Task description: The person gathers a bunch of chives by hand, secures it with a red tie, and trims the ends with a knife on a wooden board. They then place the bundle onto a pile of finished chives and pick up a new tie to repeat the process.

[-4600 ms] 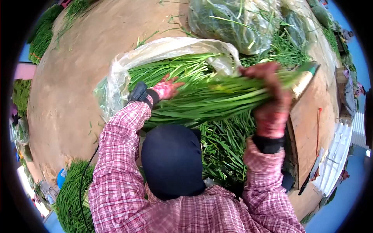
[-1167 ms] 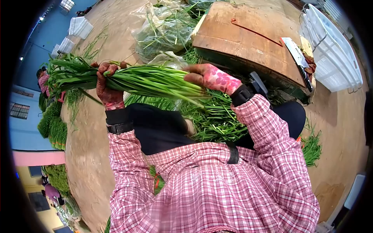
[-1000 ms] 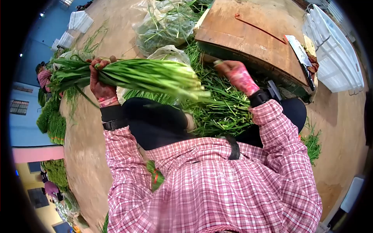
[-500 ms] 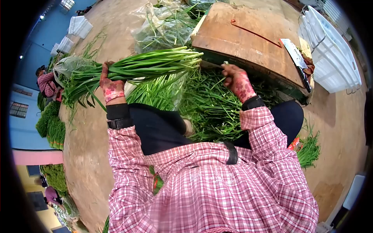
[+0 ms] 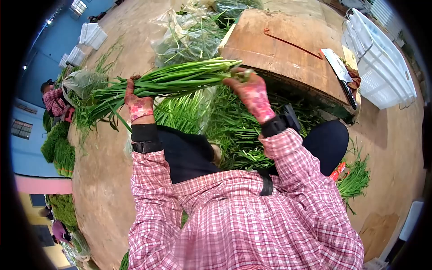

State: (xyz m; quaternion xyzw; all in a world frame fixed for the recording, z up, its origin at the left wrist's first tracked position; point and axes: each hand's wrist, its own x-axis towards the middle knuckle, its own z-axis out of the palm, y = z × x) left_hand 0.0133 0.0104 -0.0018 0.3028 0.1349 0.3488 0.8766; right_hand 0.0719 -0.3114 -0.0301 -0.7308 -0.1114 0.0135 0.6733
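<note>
A long bunch of garlic chives [image 5: 180, 76] lies sideways in front of me, green leaves to the left and pale stalk ends to the right. My left hand [image 5: 138, 101], in a flower-patterned glove, is closed around its leafy part. My right hand [image 5: 252, 92], gloved alike, is at the pale ends with its fingers closed on some stalks; the fingertips are partly hidden. Below the bunch, more chives [image 5: 180, 110] stand in a clear plastic bag. A heap of loose green leaves [image 5: 243, 130] lies between my legs.
Ahead right is a low wooden board [image 5: 279, 49] with a thin red strip [image 5: 292, 42] and a cleaver [image 5: 339, 72] on it. White plastic crates [image 5: 382, 67] are stacked beyond. Bagged greens [image 5: 189, 40] sit ahead. A person [image 5: 54, 96] sits at far left near bundled greens [image 5: 63, 153].
My right hand has moved left from beside the bunch onto its pale stalk ends. My left hand and the bunch have shifted slightly right in view.
</note>
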